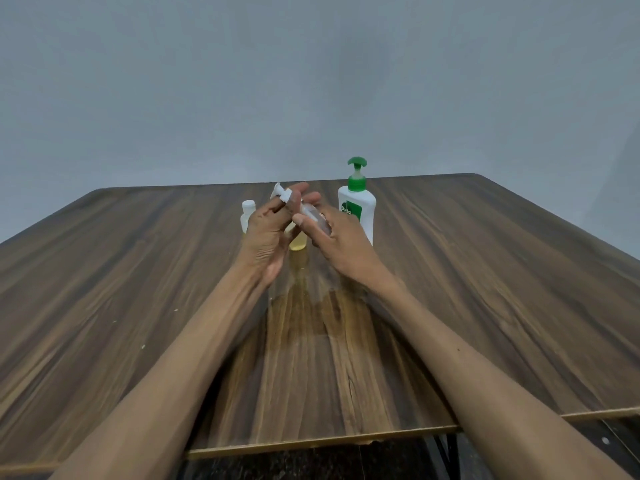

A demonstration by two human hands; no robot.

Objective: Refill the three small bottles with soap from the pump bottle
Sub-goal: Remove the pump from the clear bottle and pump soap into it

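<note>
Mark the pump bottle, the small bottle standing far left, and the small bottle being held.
pump bottle (360, 216): head view, on its white body beside the label.
small bottle far left (247, 211): head view, on its white neck.
held small bottle (313, 216): head view, on its clear body in the right hand (337, 237).

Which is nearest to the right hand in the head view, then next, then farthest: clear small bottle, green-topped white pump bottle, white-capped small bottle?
1. Clear small bottle, in the right hand.
2. Green-topped white pump bottle, just right.
3. White-capped small bottle, beyond the left hand.
</note>
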